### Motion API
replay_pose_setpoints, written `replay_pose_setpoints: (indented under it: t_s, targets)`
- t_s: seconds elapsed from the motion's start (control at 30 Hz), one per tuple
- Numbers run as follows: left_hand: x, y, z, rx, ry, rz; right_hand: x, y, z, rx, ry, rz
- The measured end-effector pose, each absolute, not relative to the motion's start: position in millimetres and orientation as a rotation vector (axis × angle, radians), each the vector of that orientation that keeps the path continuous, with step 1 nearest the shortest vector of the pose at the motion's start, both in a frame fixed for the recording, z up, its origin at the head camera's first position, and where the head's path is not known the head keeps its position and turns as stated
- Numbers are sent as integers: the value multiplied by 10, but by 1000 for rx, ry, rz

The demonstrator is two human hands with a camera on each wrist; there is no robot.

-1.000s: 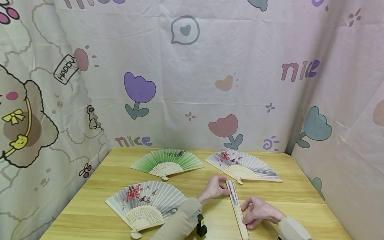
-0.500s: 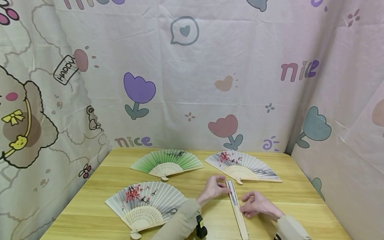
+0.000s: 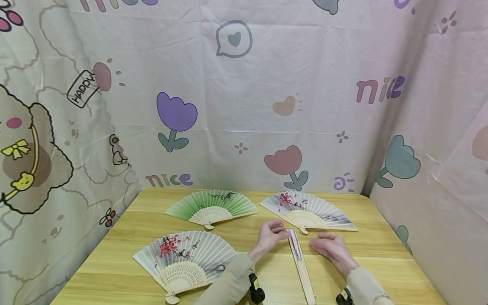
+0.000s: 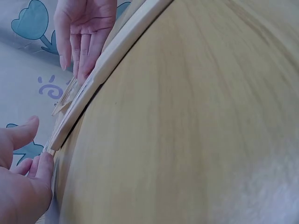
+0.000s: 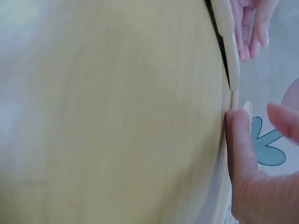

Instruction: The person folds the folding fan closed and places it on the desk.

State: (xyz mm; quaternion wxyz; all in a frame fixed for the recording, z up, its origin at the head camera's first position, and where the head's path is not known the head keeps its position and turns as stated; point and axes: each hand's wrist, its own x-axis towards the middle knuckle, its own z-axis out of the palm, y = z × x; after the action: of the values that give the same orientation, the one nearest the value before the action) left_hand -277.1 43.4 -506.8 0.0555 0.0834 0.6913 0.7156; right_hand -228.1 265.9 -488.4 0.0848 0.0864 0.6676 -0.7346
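- A folded fan lies on the wooden table, right of its middle, one end pointing to the near edge.
- The left hand is at the fan's far end, thumb and fingers apart; whether a fingertip touches it, I cannot tell.
- The right hand is beside the fan, toward the table's right edge, fingers together, thumb apart, gripping nothing.
- A green spread fan lies by the far edge, toward the far left corner.
- A white spread fan lies toward the far right corner; another white fan sits nearer the left edge.
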Motion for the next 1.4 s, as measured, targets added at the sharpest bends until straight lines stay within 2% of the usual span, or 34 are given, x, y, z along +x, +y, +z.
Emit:
replay_pose_setpoints:
  t_s: [0.53, 1.03, 1.4]
  targets:
    - [-2839, 494, -5099, 82, 1933, 2288, -2436, 2582, -4884, 570, 1602, -2616]
    - [-2879, 513, -5138, 84, 1888, 2310, -2645, 2465, -4846, 674, 1372, -2741]
    - [-2876, 539, -5118, 70, 1808, 2354, -2671, 2447, -4842, 758, 1350, -2768]
